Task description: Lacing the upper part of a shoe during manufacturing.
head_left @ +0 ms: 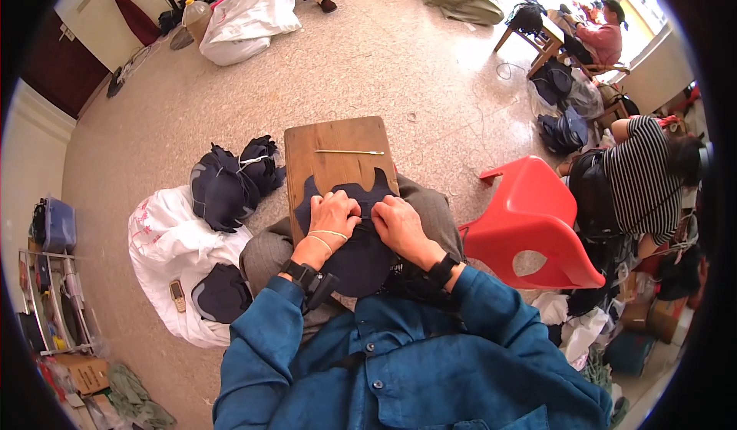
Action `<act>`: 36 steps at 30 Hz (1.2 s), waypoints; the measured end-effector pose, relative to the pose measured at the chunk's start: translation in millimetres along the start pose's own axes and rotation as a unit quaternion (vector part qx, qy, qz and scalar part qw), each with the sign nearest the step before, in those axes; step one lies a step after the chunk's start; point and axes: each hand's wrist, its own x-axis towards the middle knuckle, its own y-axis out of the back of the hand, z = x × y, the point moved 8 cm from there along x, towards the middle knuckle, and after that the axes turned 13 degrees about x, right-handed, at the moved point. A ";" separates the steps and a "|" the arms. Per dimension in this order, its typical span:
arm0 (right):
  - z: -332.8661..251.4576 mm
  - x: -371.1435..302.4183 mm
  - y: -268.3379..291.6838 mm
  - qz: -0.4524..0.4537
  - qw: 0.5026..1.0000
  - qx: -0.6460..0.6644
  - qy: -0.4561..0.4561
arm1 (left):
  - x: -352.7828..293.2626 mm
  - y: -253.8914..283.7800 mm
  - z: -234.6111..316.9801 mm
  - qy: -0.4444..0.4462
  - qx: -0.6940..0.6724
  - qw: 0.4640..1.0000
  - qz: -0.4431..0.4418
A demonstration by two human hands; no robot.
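Observation:
A dark navy fabric piece (355, 265) with pointed, horn-like ends at its far edge lies over the near half of a wooden board (322, 140) across my lap. My left hand (334, 219) is closed, thumb and fingers pinching the fabric just left of its middle. Close beside it, my right hand (398, 226) grips the same fabric, its fingertips curled down. A narrow band of cloth runs between the two hands. Beyond them, a thin pale rod-like tool (349, 152) rests crosswise on the board. What lies under my fingertips is hidden.
A tied bundle of dark cut pieces (223, 188) and a white sack (173, 223) with a phone (177, 296) on it are at my left. A red plastic chair (530, 215) stands close on my right. A person in a striped top (641, 176) sits beyond it.

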 end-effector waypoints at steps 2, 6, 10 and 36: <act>0.4 2.3 -0.2 0.005 1.000 0.007 -0.006 | 1.5 -3.0 1.3 0.001 0.005 1.000 -0.011; 5.3 2.2 -2.1 -0.019 0.998 0.041 -0.031 | -1.8 -2.7 12.6 -0.073 0.059 0.995 0.017; 9.9 2.2 0.1 -0.021 0.996 0.080 -0.045 | -5.7 -7.6 20.2 -0.127 0.139 0.981 0.046; 12.0 2.7 2.1 -0.022 0.990 0.126 -0.056 | -7.2 -3.7 39.2 -0.131 0.278 0.949 0.072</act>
